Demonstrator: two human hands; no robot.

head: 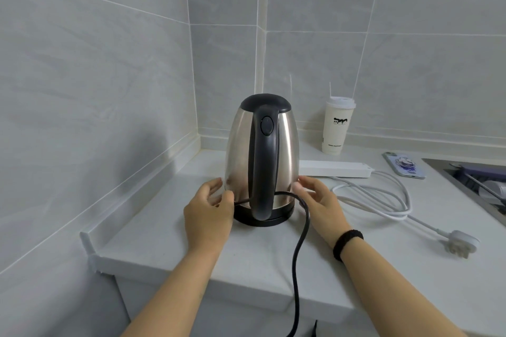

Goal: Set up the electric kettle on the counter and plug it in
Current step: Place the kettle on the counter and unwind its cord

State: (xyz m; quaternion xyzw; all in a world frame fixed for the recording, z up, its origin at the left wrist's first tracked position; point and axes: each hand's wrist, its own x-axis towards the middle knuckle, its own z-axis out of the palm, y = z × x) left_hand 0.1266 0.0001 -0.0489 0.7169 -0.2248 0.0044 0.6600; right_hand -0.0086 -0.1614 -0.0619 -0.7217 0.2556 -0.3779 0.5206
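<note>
Stainless steel electric kettle (262, 156) upright on black round base (264, 217), white counter (169, 230), left hand (209, 212) pinching black power cord (299, 241), right hand (320, 200) fingers relaxed, spread beside kettle.

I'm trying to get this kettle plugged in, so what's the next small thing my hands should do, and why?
Probably free the black cord from around the kettle. Your left hand pinches it by the base, and it loops across the handle, then drops off the counter edge; its plug isn't visible. The white power strip lies behind the kettle, to the right.
</note>
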